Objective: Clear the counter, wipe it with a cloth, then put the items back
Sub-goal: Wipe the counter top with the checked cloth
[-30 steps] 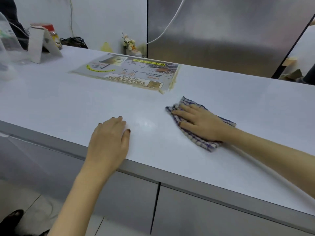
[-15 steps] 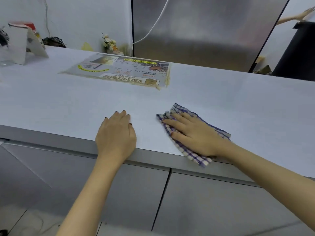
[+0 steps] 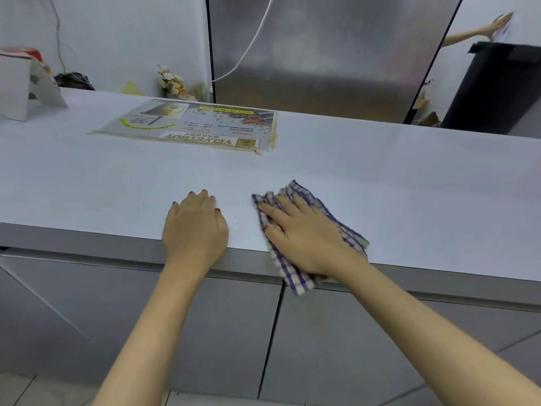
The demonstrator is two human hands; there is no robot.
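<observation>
Two hands of mine lie on the white bench (image 3: 409, 186), near its front edge. My left hand (image 3: 194, 227) is flat on the bare surface with the fingers spread a little, and it holds nothing. My right hand (image 3: 304, 238) presses flat on the checked cloth (image 3: 295, 276), palm down, fingers stretched out toward the left; it does not clamp the cloth, it only pushes it against the bench. The cloth is white with blue lines, and one corner of it hangs over the front edge, in front of the grey cabinet doors (image 3: 205, 332) below. The two hands are near each other but do not touch. Farther back on the bench a printed menu sheet (image 3: 193, 127) lies flat, and a white folded card stand (image 3: 26, 89) is at the far left.
</observation>
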